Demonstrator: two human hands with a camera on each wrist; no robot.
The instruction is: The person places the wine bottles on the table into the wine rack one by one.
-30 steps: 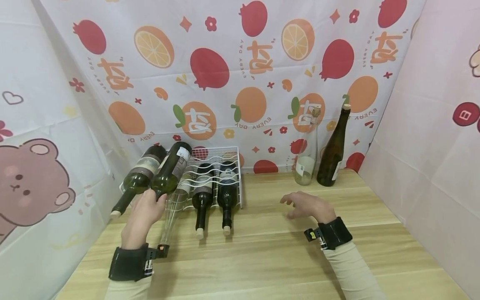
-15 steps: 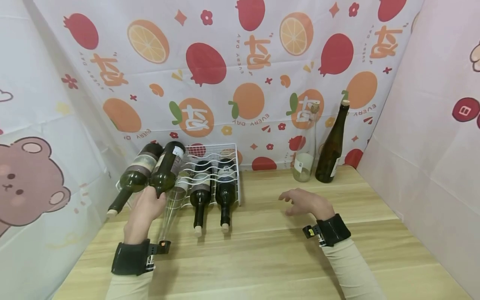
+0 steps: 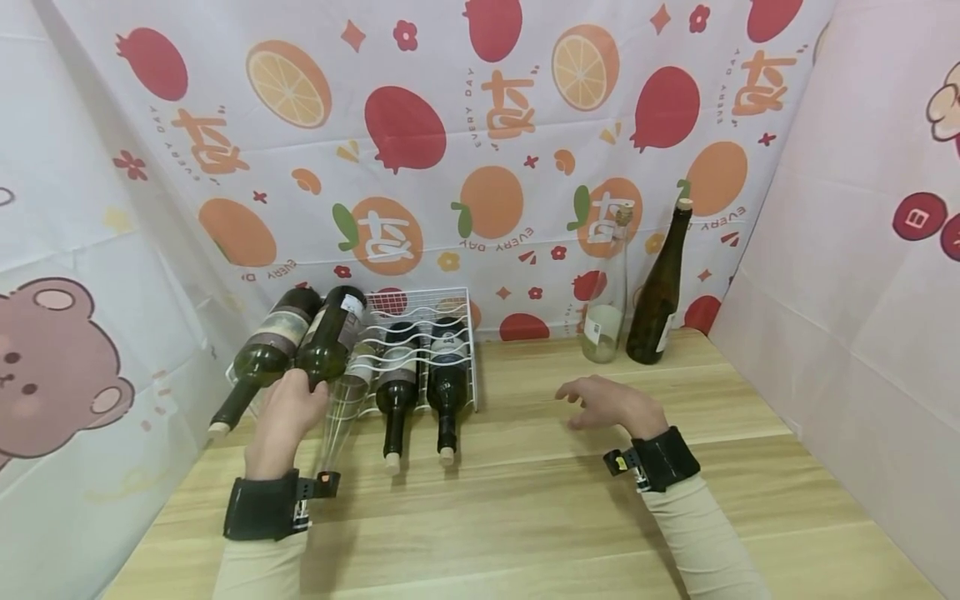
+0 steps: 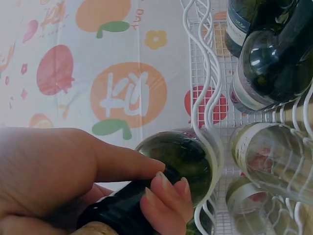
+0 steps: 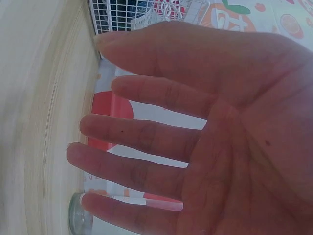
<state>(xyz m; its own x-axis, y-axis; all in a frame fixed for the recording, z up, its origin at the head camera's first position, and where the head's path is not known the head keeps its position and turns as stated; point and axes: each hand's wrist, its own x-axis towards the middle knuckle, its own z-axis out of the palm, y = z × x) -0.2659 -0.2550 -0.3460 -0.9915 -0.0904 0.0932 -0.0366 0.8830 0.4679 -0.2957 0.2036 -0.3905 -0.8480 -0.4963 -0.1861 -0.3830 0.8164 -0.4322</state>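
My left hand (image 3: 288, 421) grips a dark green wine bottle (image 3: 330, 337) by its neck. In the left wrist view the fingers curl round that neck, with the cork at the bottom edge. The bottle's body lies tilted on the upper left of the white wire wine rack (image 3: 471, 350), its base toward the back. Left of it rests another dark wine bottle (image 3: 273, 337), corked neck forward. A clear bottle (image 3: 347, 408) and two dark bottles (image 3: 397, 383) (image 3: 447, 375) lie to the right. Over the table, my right hand (image 3: 611, 404) hangs with fingers extended, holding nothing.
A clear corked bottle (image 3: 602, 333) and a tall dark corked bottle (image 3: 656, 308) stand upright at the back right. Printed cloth walls (image 3: 517, 275) enclose the wooden table (image 3: 525, 517) at the back and both sides.
The held bottle has settled slightly lower beside the leftmost one, the left hand still on its neck. The head view has shifted a little; the right hand stays nearly in place.
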